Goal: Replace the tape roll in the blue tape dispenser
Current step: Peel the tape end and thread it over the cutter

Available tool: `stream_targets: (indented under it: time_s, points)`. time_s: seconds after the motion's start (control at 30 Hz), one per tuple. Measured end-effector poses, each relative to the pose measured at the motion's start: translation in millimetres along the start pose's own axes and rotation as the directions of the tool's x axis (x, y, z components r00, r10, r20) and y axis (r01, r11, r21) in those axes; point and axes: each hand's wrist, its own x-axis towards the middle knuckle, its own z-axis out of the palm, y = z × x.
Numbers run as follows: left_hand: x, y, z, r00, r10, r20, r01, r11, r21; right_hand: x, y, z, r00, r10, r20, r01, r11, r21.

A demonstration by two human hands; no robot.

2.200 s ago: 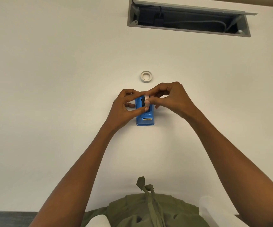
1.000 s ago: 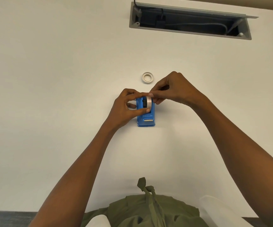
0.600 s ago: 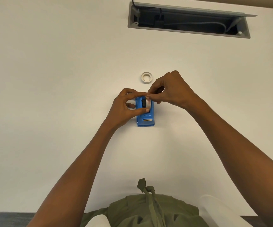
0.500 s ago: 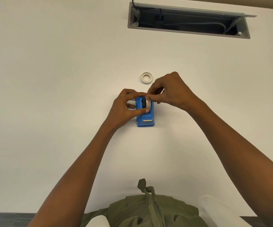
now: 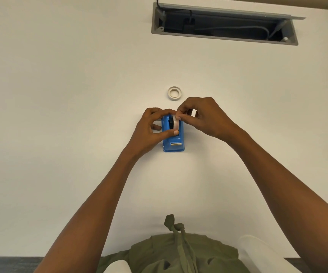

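The blue tape dispenser (image 5: 174, 143) stands on the white table (image 5: 60, 115), its cutter end toward me. A clear tape roll (image 5: 176, 124) on a black hub sits upright in its slot. My left hand (image 5: 149, 131) grips the dispenser from the left, thumb and forefinger pinching around the roll. My right hand (image 5: 204, 117) comes from the right, fingertips pinched at the roll's top far edge. Whether it holds the tape's loose end I cannot tell. A second, whitish ring of tape (image 5: 174, 93) lies flat just beyond the hands.
A grey open cable tray (image 5: 224, 24) with wires is recessed at the table's far edge. The table's near edge runs along the bottom, with my green clothing (image 5: 178, 253) below it.
My right hand has shifted slightly, its fingertips staying on the top of the roll. The left hand and dispenser have stayed in place.
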Motion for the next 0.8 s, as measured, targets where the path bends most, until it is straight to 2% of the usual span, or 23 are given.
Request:
stream_targets:
  time_s: [0.33,0.43,0.5,0.63,0.8]
  points:
    - [-2,1,1,1.0,0.0,-0.01,0.0,1.0,-0.024,-5,0,6,0.989,-0.062,-0.134,0.053,0.996,-0.069]
    - [-4,-1,-1,1.0,-0.002,0.028,0.003,0.999,-0.046,-11,-5,7,0.978,-0.092,-0.187,0.075,0.992,-0.099]
    - [-5,-4,-5,0.997,0.0,0.077,0.004,0.999,-0.047,-18,-8,9,0.962,-0.147,-0.229,0.106,0.977,-0.183]
    - [-6,-9,-7,0.978,0.083,0.19,-0.108,0.987,0.121,-34,-9,21,0.921,-0.281,-0.269,0.177,0.918,-0.355]
    - [-8,-12,-7,0.966,0.164,0.202,-0.203,0.96,0.191,-44,-5,36,0.892,-0.329,-0.309,0.175,0.883,-0.435]
